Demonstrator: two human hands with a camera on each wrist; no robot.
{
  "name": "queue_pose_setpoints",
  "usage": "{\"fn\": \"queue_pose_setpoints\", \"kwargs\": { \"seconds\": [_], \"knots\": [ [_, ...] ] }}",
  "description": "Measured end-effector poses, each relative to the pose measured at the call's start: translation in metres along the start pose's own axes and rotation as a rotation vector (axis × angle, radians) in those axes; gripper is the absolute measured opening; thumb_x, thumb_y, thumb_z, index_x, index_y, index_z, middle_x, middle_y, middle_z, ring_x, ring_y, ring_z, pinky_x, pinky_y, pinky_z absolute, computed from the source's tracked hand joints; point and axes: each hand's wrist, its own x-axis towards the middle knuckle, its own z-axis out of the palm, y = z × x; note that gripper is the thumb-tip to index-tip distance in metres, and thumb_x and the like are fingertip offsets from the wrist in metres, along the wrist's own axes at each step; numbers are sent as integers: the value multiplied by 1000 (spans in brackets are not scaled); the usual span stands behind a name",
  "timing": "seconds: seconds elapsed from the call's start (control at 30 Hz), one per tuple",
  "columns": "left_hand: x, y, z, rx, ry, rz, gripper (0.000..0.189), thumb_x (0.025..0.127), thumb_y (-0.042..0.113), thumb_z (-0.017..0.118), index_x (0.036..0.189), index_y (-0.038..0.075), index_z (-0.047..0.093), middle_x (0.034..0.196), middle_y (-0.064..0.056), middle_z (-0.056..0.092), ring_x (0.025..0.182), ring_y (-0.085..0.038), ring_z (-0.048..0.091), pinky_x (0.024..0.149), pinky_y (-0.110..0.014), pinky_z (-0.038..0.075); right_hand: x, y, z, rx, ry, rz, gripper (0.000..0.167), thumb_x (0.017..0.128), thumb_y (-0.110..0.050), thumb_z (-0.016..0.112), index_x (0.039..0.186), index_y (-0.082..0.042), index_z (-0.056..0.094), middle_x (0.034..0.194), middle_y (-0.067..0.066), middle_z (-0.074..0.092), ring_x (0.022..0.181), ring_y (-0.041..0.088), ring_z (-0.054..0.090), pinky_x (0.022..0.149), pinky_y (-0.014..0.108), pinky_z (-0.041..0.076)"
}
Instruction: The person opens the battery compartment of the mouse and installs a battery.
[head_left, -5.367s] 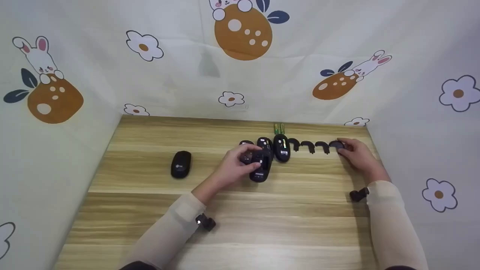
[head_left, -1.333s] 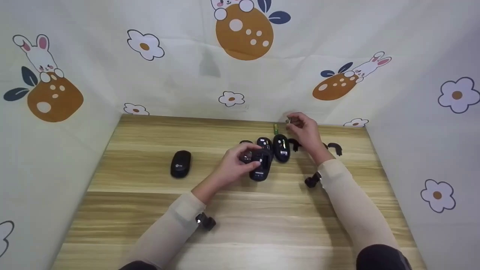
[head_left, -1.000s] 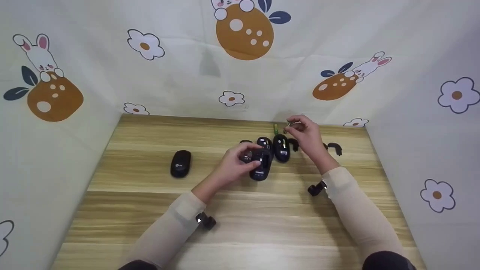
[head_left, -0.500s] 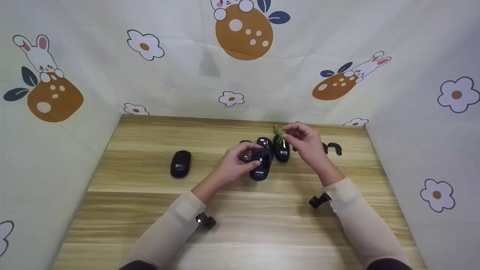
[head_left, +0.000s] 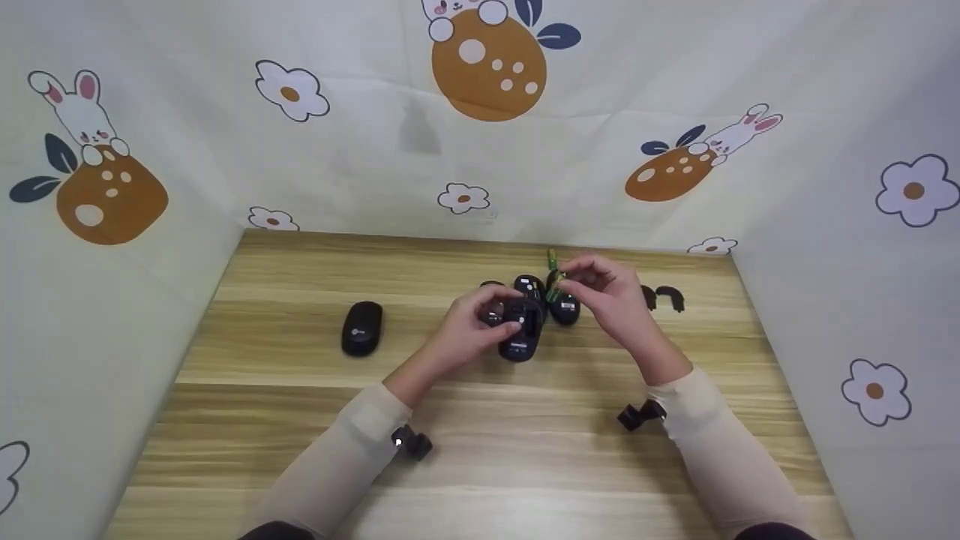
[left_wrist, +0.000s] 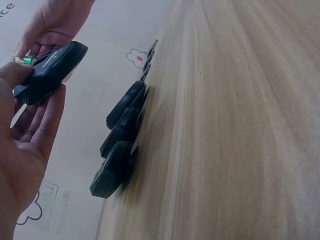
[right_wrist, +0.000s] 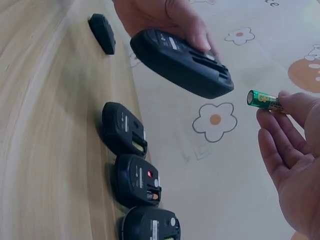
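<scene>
My left hand (head_left: 469, 322) grips a black computer mouse (head_left: 517, 349) above the table, its underside up. In the right wrist view this mouse (right_wrist: 185, 67) shows an uncovered battery slot, with the thumb on the underside. My right hand (head_left: 611, 292) pinches a green battery (head_left: 556, 287) between thumb and fingertips. The battery (right_wrist: 264, 100) points toward the end of the held mouse, with a gap between them in the right wrist view. Three more black mice (right_wrist: 120, 127) lie underside up in a row, with batteries showing in their slots.
One loose battery (head_left: 552, 259) lies near the back edge, behind the row. Curved black covers (head_left: 670, 296) lie at the right, some hidden by my right hand. Another black mouse (head_left: 362, 328) sits top up at the left. A printed curtain (head_left: 360, 165) stands along the back.
My right hand has left the rightmost cover, taken one of the two batteries at the back, and brought it left and nearer to the held mouse. The left hand stays in place.
</scene>
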Motion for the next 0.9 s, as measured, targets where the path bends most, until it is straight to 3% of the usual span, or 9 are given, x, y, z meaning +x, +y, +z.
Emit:
{"fn": "queue_pose_setpoints", "kwargs": {
  "seconds": [0.57, 0.9],
  "knots": [
    [0, 1, 2, -6, 5, -2, 44, 95, 9, 87, 137, 8, 73, 130, -12, 73, 114, -34, 72, 104, -61, 58, -11, -10, 17, -28, -94, -20, 16, 94, 3, 85, 108, 3, 76, 97, 11, 77, 87, 18, 73, 73, 25, 59],
    [1, 1, 2, 3, -2, -1, 45, 96, 10, 87, 138, 8, 72, 133, -13, 72, 116, -32, 73, 105, -57, 59, -15, -8, 28, -140, -133, -83, 16, 94, -4, 87, 106, -5, 78, 99, 7, 75, 86, 20, 72, 72, 28, 59]
  ]
}}
